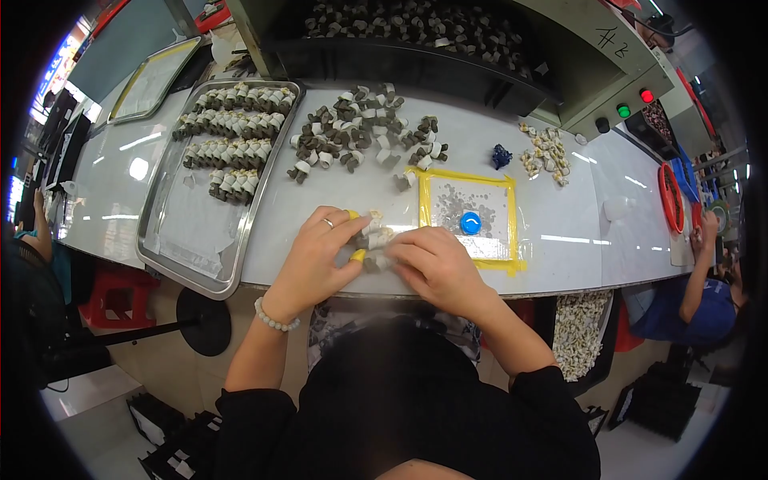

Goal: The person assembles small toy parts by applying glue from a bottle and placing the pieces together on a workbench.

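My left hand (316,256), with yellow covers on thumb and forefinger, is curled round a few small dark-grey-and-white parts (373,239) just above the near table edge. From the other side my right hand (438,268) pinches at the same cluster; motion blurs its fingertips and the part there. Beyond the hands lies a loose pile of similar grey-and-white parts (352,128). To the left, a metal tray (192,254) bears several neat rows of these parts. A yellow-taped square (512,210) with a blue round cap (470,223) is right of my right hand.
A black bin (400,78) full of the parts stands at the back. Small cream pieces (546,154) and a dark blue lump (501,156) lie at the right rear. Another container of cream pieces (578,332) sits below the table edge. A co-worker (688,300) is at far right.
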Tool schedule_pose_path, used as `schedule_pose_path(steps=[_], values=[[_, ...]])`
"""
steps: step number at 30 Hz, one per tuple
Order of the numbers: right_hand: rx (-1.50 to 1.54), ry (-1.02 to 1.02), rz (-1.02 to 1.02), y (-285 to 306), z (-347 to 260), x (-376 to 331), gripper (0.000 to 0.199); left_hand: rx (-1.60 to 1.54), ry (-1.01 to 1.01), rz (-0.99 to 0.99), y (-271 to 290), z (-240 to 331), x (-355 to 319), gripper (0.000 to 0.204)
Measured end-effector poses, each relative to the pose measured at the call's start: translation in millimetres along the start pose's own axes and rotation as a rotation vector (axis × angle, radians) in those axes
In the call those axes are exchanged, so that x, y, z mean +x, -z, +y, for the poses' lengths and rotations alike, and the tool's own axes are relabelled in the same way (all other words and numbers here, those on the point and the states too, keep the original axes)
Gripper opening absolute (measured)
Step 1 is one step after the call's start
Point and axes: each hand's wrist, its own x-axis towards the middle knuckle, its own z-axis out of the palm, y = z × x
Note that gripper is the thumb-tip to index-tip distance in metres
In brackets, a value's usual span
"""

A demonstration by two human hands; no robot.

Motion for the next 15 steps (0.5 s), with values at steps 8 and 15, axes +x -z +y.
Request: schedule_pose_path(steps=[8, 15], values=[[-0.059, 0.015, 0.094, -6, -8, 4, 0.023, -0.108, 0.016, -0.013, 2, -4, -7, 0.049], [-0.134, 0.014, 0.139, -9, -8, -5, 0.029, 0.014, 0.021, 0.134, -25, 8, -13, 0.059]])
